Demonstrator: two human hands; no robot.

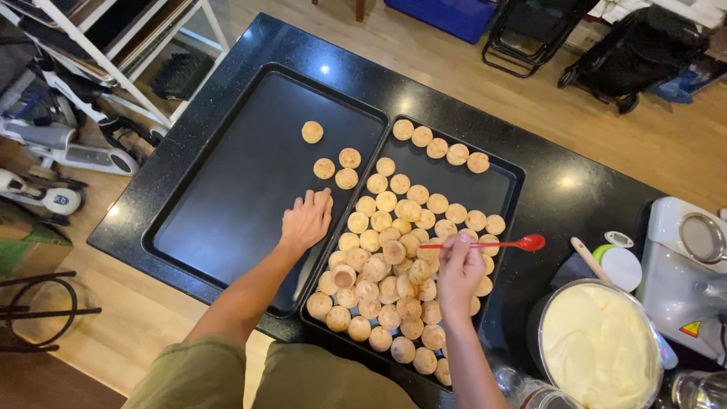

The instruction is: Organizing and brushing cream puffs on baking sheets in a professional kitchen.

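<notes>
The left hand (pixel 307 221) is lying flat and open, holding nothing, on the near-empty tray (pixel 227 197); the heaped pastry shells (pixel 386 280) are sitting just to its right. The right hand (pixel 458 271) is pinching a red spoon (pixel 485 244), its handle running crosswise above them.

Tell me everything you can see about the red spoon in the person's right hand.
The red spoon is slim and glossy, likely plastic or silicone, with a thin straight handle and a small oval bowl at its right end. It lies nearly level, the bowl out over the black countertop past the edge of the right-hand black baking tray. The right hand pinches the handle near its left end, above the round golden pastry shells. The bowl looks empty.
</notes>
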